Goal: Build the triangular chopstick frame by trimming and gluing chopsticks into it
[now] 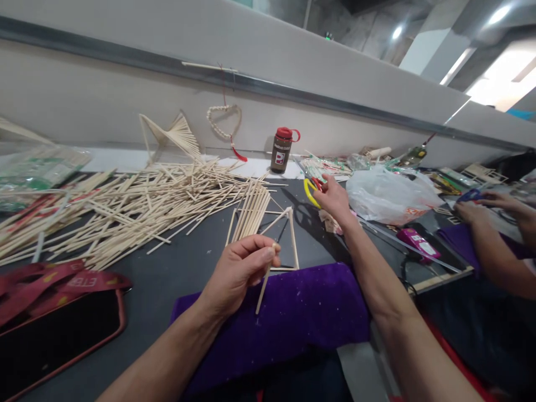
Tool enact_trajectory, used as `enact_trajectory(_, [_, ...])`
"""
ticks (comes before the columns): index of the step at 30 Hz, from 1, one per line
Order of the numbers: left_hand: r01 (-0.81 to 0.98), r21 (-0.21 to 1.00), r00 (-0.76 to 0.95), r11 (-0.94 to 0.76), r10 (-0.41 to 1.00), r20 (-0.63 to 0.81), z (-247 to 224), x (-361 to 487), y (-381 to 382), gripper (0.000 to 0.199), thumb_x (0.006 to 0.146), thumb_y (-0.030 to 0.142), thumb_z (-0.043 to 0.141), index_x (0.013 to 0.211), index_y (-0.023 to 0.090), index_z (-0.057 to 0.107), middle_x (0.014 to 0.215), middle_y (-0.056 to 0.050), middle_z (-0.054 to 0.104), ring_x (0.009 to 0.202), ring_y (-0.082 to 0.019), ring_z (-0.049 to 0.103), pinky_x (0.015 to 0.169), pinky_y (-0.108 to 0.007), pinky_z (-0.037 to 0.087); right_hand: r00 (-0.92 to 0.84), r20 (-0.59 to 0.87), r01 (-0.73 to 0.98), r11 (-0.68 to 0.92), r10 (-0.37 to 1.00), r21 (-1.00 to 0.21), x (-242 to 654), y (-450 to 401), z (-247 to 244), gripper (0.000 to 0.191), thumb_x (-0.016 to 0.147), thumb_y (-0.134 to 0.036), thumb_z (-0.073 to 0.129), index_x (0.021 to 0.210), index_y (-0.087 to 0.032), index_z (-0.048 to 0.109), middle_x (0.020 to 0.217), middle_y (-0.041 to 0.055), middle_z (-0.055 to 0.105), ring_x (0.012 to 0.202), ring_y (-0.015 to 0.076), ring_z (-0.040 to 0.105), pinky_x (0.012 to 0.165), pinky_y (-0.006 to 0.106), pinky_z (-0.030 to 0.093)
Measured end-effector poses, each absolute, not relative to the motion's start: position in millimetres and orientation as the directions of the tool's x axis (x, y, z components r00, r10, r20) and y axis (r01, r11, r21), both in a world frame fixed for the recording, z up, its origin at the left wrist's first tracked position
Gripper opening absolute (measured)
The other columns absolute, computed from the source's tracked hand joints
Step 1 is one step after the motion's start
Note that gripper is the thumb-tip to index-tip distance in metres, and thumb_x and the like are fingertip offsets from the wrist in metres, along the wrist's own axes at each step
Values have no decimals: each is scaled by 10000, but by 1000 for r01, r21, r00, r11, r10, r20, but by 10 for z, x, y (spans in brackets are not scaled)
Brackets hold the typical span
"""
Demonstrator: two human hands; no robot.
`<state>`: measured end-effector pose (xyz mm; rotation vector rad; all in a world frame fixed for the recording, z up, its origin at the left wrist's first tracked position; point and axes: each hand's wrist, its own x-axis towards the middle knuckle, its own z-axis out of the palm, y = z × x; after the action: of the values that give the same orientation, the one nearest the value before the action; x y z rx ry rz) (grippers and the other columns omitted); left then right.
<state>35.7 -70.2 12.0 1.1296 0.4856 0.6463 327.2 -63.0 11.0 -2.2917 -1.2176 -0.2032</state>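
Pinched between the fingertips of my left hand (240, 268) is a short thin wooden stick (262, 293), pointing down over a purple cloth (310, 312). Farther off, my right hand (333, 198) has its fingers closed on yellow and red scissors (310, 192). Just beyond my left hand stands a frame of wooden sticks (293, 240), with a fanned row of sticks (253, 209) along its left part. A large loose pile of sticks (167, 195) lies to the left.
A dark bottle with a red lid (281, 153) stands by the wall. A white plastic bag (389, 192) and a magenta device (419, 244) lie right. A phone (62, 340) and red lanyard (54, 285) are at left. Another person's hands (481, 215) are at far right.
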Motion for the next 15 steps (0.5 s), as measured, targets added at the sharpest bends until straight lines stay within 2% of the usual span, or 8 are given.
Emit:
enact_trajectory(3, [-239, 934, 722, 265, 692, -12, 120, 339, -695, 117, 725, 306, 699, 746, 192, 687, 592, -7, 641, 403, -32, 340, 381, -173, 226, 562, 489, 738, -139, 667, -660, 3301, -729, 231, 541, 807, -317, 494, 1327, -192, 410, 957, 58, 642, 850, 194, 604, 749, 320, 486])
enact_trajectory(5, [-235, 943, 712, 237, 702, 1, 122, 332, -683, 101, 731, 297, 697, 747, 198, 692, 602, -5, 641, 430, -42, 394, 403, -175, 289, 556, 540, 661, 58, 632, -748, 3217, -841, 357, 545, 833, -344, 476, 1354, -228, 365, 973, 54, 607, 781, 162, 590, 666, 285, 491])
enact_trajectory(8, [-255, 948, 686, 189, 726, 40, 122, 334, -674, 91, 728, 288, 699, 739, 198, 686, 630, -5, 632, 540, -81, 520, 503, -200, 411, 539, 574, 600, 197, 616, -775, 2953, -1106, 526, 595, 843, -390, 489, 1399, -301, 294, 1001, 52, 562, 691, 133, 567, 576, 262, 478])
enact_trajectory(10, [-281, 940, 691, 192, 721, 59, 116, 341, -682, 106, 736, 300, 695, 761, 199, 675, 628, 1, 614, 556, -97, 546, 523, -217, 432, 511, 542, 538, 243, 668, -807, 2753, -1332, 567, 641, 835, -385, 499, 1421, -327, 246, 949, 36, 544, 618, 117, 544, 531, 261, 466])
enact_trajectory(12, [-273, 935, 717, 225, 696, 42, 105, 347, -701, 132, 753, 320, 688, 802, 199, 664, 611, 15, 583, 488, -80, 500, 458, -202, 381, 462, 511, 452, 303, 725, -839, 2589, -1568, 530, 682, 805, -373, 544, 1417, -345, 243, 903, 14, 528, 557, 97, 510, 505, 259, 457])
enact_trajectory(15, [-216, 941, 740, 260, 672, -16, 85, 359, -734, 160, 763, 328, 692, 837, 189, 658, 624, 25, 556, 441, -39, 402, 404, -166, 270, 399, 456, 325, 343, 795, -881, 2444, -1916, 374, 650, 765, -340, 625, 1352, -354, 344, 860, -10, 506, 541, 82, 467, 471, 237, 419])
